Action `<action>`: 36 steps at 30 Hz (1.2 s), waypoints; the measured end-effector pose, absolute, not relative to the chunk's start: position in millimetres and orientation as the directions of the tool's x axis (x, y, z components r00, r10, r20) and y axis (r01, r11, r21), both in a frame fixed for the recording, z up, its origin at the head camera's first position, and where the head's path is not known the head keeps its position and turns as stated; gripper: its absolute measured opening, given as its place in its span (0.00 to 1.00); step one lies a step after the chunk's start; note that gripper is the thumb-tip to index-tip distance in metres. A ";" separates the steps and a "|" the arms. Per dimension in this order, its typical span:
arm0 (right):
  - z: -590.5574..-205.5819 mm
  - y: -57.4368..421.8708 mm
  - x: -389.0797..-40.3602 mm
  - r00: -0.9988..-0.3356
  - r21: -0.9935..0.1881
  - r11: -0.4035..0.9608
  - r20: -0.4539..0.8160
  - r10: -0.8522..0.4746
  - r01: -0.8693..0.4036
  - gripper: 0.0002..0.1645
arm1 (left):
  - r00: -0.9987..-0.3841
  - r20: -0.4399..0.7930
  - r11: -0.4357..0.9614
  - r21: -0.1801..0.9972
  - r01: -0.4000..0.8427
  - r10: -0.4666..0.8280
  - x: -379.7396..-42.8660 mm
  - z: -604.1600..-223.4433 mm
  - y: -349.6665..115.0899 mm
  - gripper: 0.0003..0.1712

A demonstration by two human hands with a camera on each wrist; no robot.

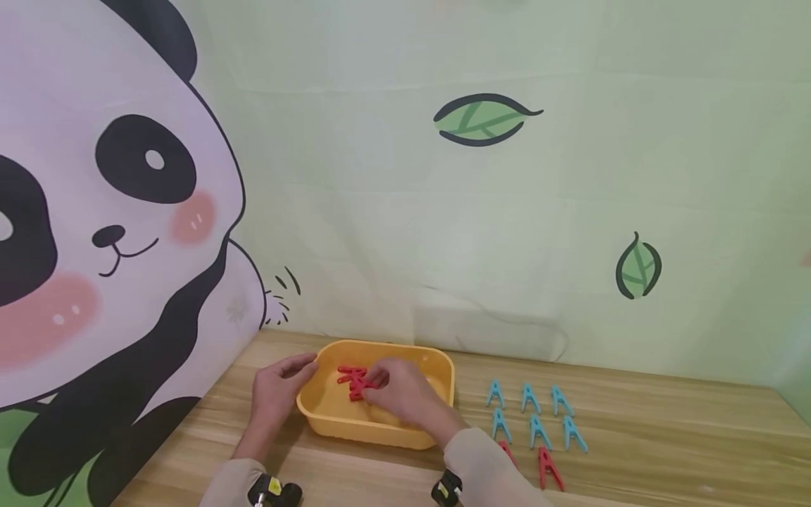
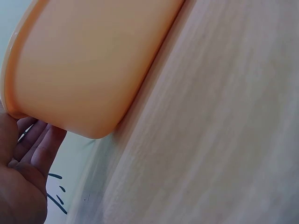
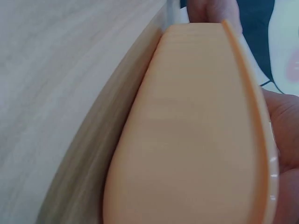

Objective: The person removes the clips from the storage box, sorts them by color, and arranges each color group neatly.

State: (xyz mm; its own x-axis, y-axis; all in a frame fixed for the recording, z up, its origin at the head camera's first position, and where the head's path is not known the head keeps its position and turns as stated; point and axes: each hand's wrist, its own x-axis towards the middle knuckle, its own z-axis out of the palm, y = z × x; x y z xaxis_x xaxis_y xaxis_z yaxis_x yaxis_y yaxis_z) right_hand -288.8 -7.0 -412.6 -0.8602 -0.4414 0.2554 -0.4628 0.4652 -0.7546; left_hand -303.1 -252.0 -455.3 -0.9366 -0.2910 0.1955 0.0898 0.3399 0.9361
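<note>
Pale cloth sleeve (image 1: 491, 468) sits behind the right grip (image 1: 400, 391), which appears to pinch a red plastic peg (image 1: 362, 385) inside the yellow rectangular plastic basin (image 1: 361, 431). Left grip (image 1: 274, 387), unclasped, touches the basin's end, seemingly for steadiness. Blue plastic pegs (image 1: 537, 427) lie in rows right of both, apparently for separation.

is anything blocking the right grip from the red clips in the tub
Nothing visible does. In the head view the right grip reaches over the near rim of the yellow tub, right up to the red clips.
</note>
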 end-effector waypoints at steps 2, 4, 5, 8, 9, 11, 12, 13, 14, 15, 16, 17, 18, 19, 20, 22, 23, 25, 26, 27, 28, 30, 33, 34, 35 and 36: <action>-410.0 -4.8 -285.9 -0.861 -0.761 0.451 0.273 -0.430 -0.466 0.08 | -0.936 0.194 0.339 0.937 0.089 -0.292 -303.1 -455.0 -251.8 0.17; -406.9 -1.6 -282.6 -0.863 -0.763 0.447 0.284 -0.417 -0.467 0.09 | -0.936 0.194 0.342 0.936 0.086 -0.293 -303.3 -454.5 -251.5 0.17; -405.2 0.3 -280.8 -0.866 -0.763 0.449 0.286 -0.409 -0.464 0.09 | -0.937 0.192 0.344 0.935 0.084 -0.293 -303.2 -454.1 -251.3 0.17; -400.8 7.2 -275.9 -0.871 -0.764 0.450 0.296 -0.392 -0.462 0.09 | -0.938 0.188 0.343 0.936 0.081 -0.293 -303.4 -453.2 -250.6 0.17; -399.4 9.8 -274.3 -0.873 -0.766 0.450 0.296 -0.387 -0.459 0.09 | -0.938 0.186 0.344 0.936 0.078 -0.291 -303.3 -453.0 -250.5 0.17; -397.4 15.1 -271.6 -0.877 -0.767 0.451 0.300 -0.375 -0.456 0.09 | -0.939 0.182 0.344 0.936 0.075 -0.290 -303.1 -452.9 -250.4 0.18; -396.7 17.8 -270.5 -0.878 -0.769 0.448 0.304 -0.370 -0.455 0.09 | -0.940 0.182 0.343 0.936 0.075 -0.290 -303.1 -453.0 -250.3 0.18; -395.9 20.7 -269.4 -0.879 -0.768 0.450 0.308 -0.364 -0.455 0.08 | -0.940 0.181 0.344 0.936 0.074 -0.289 -303.1 -453.1 -250.4 0.18; -395.0 23.6 -268.1 -0.879 -0.768 0.450 0.313 -0.359 -0.457 0.08 | -0.940 0.180 0.343 0.936 0.074 -0.289 -303.0 -453.2 -250.5 0.18; -394.2 26.7 -266.8 -0.881 -0.769 0.449 0.314 -0.354 -0.455 0.08 | -0.940 0.180 0.342 0.937 0.075 -0.289 -303.0 -453.3 -250.5 0.18; -393.5 29.6 -265.5 -0.881 -0.770 0.448 0.316 -0.352 -0.455 0.08 | -0.940 0.182 0.341 0.937 0.076 -0.289 -302.9 -453.2 -250.4 0.18; -392.5 32.5 -263.9 -0.882 -0.773 0.444 0.315 -0.351 -0.453 0.08 | -0.939 0.183 0.341 0.937 0.078 -0.290 -302.8 -453.3 -250.4 0.18; -391.3 35.3 -262.0 -0.883 -0.777 0.440 0.315 -0.349 -0.451 0.08 | -0.939 0.185 0.341 0.937 0.079 -0.291 -302.8 -453.2 -250.4 0.18; -390.0 38.1 -259.8 -0.884 -0.780 0.438 0.312 -0.348 -0.448 0.08 | -0.939 0.186 0.341 0.937 0.080 -0.291 -302.7 -453.3 -250.4 0.18; -388.8 40.8 -257.5 -0.886 -0.784 0.435 0.308 -0.347 -0.443 0.08 | -0.938 0.187 0.340 0.937 0.081 -0.291 -302.7 -453.3 -250.4 0.18; -386.2 46.2 -252.5 -0.891 -0.794 0.431 0.295 -0.344 -0.429 0.08 | -0.938 0.187 0.339 0.937 0.082 -0.292 -302.3 -453.3 -250.4 0.18; -384.9 48.8 -250.0 -0.893 -0.797 0.429 0.293 -0.341 -0.425 0.08 | -0.938 0.187 0.338 0.938 0.081 -0.293 -302.1 -453.3 -250.4 0.18; -383.4 54.4 -245.8 -0.897 -0.798 0.433 0.290 -0.333 -0.419 0.07 | -0.938 0.184 0.334 0.939 0.080 -0.293 -301.7 -453.4 -250.7 0.18; -383.0 57.3 -244.0 -0.900 -0.798 0.437 0.289 -0.326 -0.415 0.07 | -0.938 0.182 0.334 0.939 0.078 -0.294 -301.5 -453.5 -250.9 0.18; -382.5 60.3 -242.2 -0.902 -0.799 0.440 0.288 -0.320 -0.411 0.07 | -0.939 0.180 0.333 0.940 0.075 -0.294 -301.2 -453.5 -251.1 0.18; -382.3 63.6 -240.9 -0.905 -0.801 0.440 0.288 -0.312 -0.407 0.07 | -0.939 0.178 0.333 0.940 0.074 -0.294 -301.2 -453.6 -251.0 0.18; -382.5 70.6 -238.1 -0.913 -0.800 0.451 0.284 -0.294 -0.394 0.07 | -0.940 0.177 0.334 0.940 0.074 -0.292 -301.4 -453.6 -250.9 0.18; -383.2 80.7 -234.6 -0.926 -0.807 0.463 0.268 -0.266 -0.366 0.07 | -0.939 0.182 0.338 0.938 0.077 -0.292 -301.6 -453.8 -251.0 0.18; -383.7 84.0 -233.7 -0.931 -0.808 0.470 0.260 -0.258 -0.356 0.08 | -0.939 0.184 0.337 0.938 0.079 -0.291 -301.7 -453.9 -251.2 0.18; -384.0 87.4 -232.7 -0.935 -0.805 0.482 0.253 -0.249 -0.346 0.08 | -0.938 0.187 0.338 0.938 0.081 -0.292 -301.7 -453.9 -251.2 0.18; -384.4 90.6 -232.0 -0.938 -0.804 0.489 0.249 -0.242 -0.339 0.08 | -0.938 0.187 0.338 0.938 0.082 -0.293 -301.6 -454.1 -251.3 0.18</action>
State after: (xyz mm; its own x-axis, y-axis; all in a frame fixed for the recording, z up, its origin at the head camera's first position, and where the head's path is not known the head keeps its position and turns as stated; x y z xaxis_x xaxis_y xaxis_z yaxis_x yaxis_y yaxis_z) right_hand -232.0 90.6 -384.4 -0.9378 -0.2422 0.2488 -0.3395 0.4886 -0.8037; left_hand -301.6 -251.3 -454.1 -0.9378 -0.2925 0.1870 0.0817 0.3378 0.9377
